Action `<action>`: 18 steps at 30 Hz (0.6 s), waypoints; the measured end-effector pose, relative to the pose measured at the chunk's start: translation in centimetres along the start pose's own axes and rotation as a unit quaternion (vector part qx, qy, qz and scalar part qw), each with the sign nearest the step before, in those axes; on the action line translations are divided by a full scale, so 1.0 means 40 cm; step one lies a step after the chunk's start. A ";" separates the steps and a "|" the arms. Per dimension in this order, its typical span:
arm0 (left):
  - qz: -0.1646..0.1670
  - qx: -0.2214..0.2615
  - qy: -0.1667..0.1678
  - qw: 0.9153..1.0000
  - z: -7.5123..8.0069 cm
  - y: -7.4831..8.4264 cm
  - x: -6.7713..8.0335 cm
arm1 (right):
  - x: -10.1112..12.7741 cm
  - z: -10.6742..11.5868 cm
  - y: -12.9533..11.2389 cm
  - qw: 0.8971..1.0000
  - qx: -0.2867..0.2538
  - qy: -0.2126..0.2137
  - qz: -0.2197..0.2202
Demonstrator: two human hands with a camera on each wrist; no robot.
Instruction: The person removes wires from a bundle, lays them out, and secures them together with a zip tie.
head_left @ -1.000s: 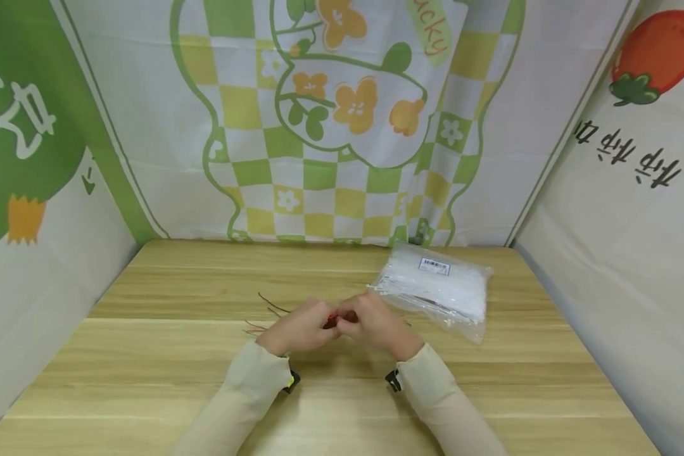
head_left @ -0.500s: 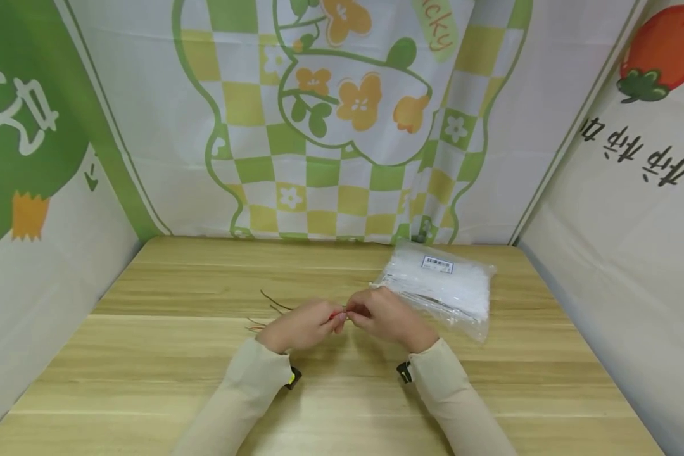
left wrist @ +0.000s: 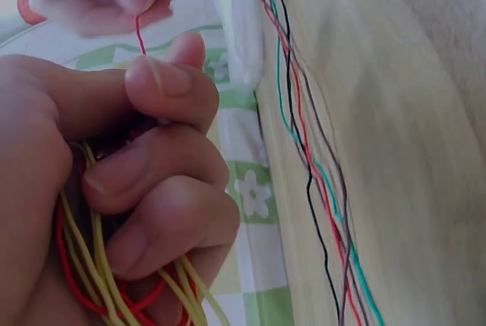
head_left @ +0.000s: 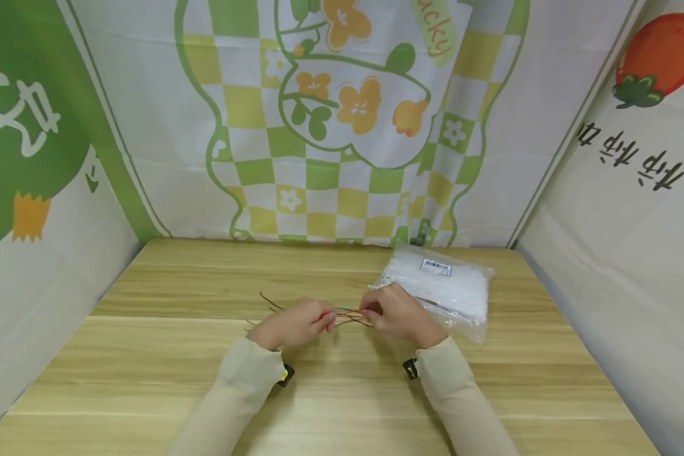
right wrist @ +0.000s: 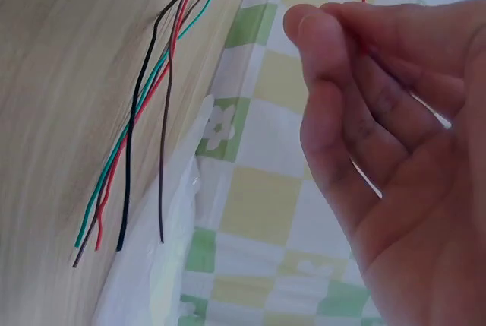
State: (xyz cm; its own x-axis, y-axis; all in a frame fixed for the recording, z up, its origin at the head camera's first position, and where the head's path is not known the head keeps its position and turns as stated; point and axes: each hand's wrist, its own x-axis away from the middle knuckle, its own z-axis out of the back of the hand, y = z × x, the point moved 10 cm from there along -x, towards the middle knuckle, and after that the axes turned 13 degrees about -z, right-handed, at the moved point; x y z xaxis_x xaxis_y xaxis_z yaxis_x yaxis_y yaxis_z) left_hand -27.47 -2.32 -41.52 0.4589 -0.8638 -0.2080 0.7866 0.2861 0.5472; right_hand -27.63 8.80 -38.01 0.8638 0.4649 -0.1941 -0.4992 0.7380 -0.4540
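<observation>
In the left wrist view my left hand (left wrist: 163, 155) curls its fingers round a loose bundle of yellow wires (left wrist: 99, 246) and red wire (left wrist: 140, 314). From between its thumb and forefinger a thin red wire (left wrist: 140, 33) runs to my right hand (head_left: 398, 313). That hand pinches the red wire between thumb and fingertip, as the right wrist view shows. Below both hands, black, red, green and brown wires (right wrist: 129, 128) lie loosely together on the table. Their middle is partly covered by my hands in the head view.
A clear plastic bag (head_left: 436, 285) of white strips with a barcode label lies behind my right hand on the wooden table (head_left: 342, 392). Patterned cloth (head_left: 319, 171) hangs behind the table, and cloth walls stand at both sides.
The two hands were together and have drawn apart, my right hand moving to the right and my left slightly left. The wires on the table now show between them.
</observation>
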 end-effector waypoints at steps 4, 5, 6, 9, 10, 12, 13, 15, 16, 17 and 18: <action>0.009 0.020 -0.015 1.000 -0.016 0.001 -0.006 | -0.002 -0.022 -0.027 0.999 -0.008 -0.025 0.029; 0.012 0.027 -0.016 0.999 -0.019 0.000 -0.007 | -0.002 -0.023 -0.032 0.999 -0.012 -0.026 0.031; 0.015 0.035 -0.017 0.999 -0.020 -0.002 -0.008 | -0.002 -0.021 -0.036 0.999 -0.013 -0.025 0.031; 0.018 0.046 -0.011 0.999 -0.013 -0.009 -0.004 | -0.001 -0.011 -0.033 1.000 -0.006 -0.010 0.026; 0.019 0.051 -0.006 0.999 -0.007 -0.013 -0.001 | -0.001 -0.006 -0.029 1.000 -0.003 -0.004 0.023; 0.025 0.053 0.002 0.998 0.004 -0.020 0.006 | 0.001 0.004 -0.015 1.000 0.002 0.002 0.011; 0.028 0.052 0.005 0.998 0.009 -0.023 0.009 | 0.003 0.009 -0.006 1.000 0.002 0.003 0.003; 0.034 0.056 0.011 0.998 0.019 -0.028 0.016 | 0.004 0.018 0.013 1.000 -0.004 0.000 -0.021; 0.036 0.056 0.012 0.998 0.022 -0.029 0.018 | 0.004 0.021 0.020 0.999 -0.008 -0.002 -0.031; 0.036 0.051 0.012 0.998 0.023 -0.029 0.019 | 0.004 0.020 0.028 0.999 -0.008 -0.004 -0.038; 0.034 0.047 0.011 0.998 0.024 -0.028 0.019 | 0.003 0.017 0.033 0.999 -0.011 -0.008 -0.042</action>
State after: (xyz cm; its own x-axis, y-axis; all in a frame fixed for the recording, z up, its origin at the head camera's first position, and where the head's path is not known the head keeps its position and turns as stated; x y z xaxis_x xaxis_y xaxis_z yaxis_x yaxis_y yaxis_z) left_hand -28.42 -3.69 -41.51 0.5205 -0.8336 -0.1852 0.7109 0.3029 0.6347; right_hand -28.24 10.15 -38.02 0.9015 0.4094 -0.1403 -0.4230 0.7645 -0.4865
